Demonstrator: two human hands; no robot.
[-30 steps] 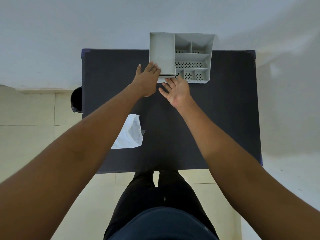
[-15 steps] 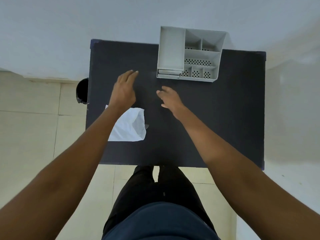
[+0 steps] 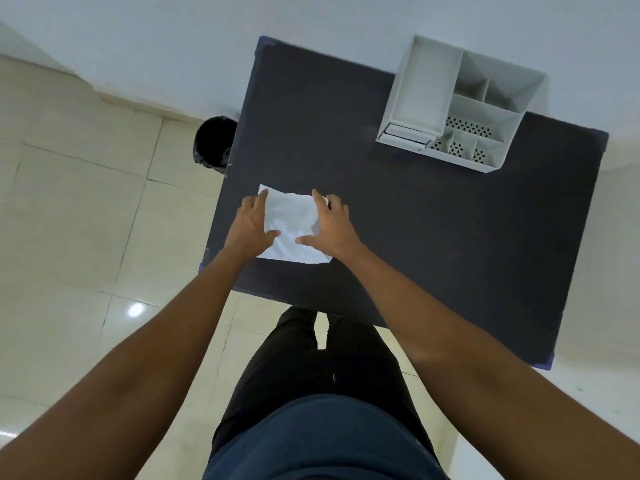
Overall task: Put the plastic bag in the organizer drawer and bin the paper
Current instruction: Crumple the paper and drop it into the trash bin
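Note:
A white crumpled sheet of paper (image 3: 292, 227) lies flat on the black table (image 3: 433, 230) near its left front corner. My left hand (image 3: 251, 226) rests on the sheet's left edge, fingers spread. My right hand (image 3: 330, 227) sits at its right edge with fingers spread over it. Neither hand has closed on the sheet. The grey desk organizer (image 3: 460, 105) stands at the table's far right, its small drawer (image 3: 405, 133) at the lower left pushed in. No plastic bag can be seen.
A black waste bin (image 3: 214, 143) stands on the tiled floor just left of the table's far left side. A white wall runs behind the table. My legs are at the table's front edge.
Both hands pulled back from the organizer and moved left and toward me onto the white sheet. The camera turned left, so the organizer now sits at the upper right.

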